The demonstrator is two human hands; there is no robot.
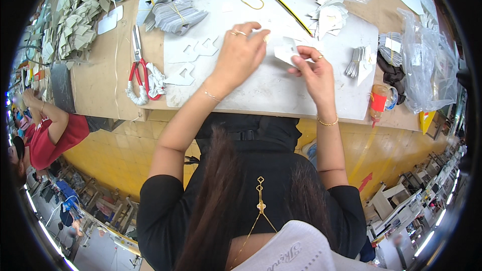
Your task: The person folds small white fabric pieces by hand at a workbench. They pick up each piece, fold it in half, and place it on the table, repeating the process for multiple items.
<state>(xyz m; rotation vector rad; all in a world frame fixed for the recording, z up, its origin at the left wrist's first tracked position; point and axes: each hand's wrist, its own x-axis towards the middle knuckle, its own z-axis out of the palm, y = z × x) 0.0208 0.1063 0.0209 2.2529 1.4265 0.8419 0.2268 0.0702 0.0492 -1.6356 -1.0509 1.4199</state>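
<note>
Right hand (310, 66): pinched white piece (283, 52) by one end, presumably leaving its face free | Left hand (244, 52): fingers curled, contents indiscernible

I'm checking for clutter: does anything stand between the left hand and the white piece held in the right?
Nothing visible does. Between the left hand and the white piece in the right hand, only the pale mat shows below. The yellow-and-black stick lies beyond that line.
</note>
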